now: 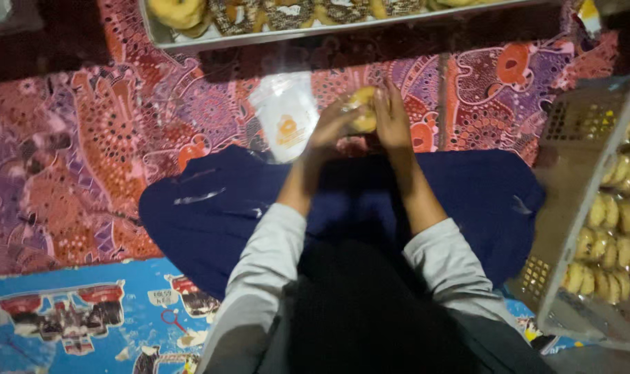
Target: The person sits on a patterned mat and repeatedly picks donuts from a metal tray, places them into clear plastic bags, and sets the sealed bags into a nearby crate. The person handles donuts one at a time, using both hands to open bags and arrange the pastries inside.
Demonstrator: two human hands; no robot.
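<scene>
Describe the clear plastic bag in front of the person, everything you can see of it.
The clear plastic bag is thin, glossy film with a small orange and yellow round print on its face. It looks empty, standing tilted above the dark blue cloth on the patterned mat. The left hand meets its right edge, while both hands hold a yellowish pastry beside it. Its opening cannot be made out.

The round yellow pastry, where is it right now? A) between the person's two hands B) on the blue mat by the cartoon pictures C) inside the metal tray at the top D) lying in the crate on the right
A: the round yellow pastry sits between the left hand and the right hand, held above the patterned cloth, next to a clear plastic bag.
</scene>
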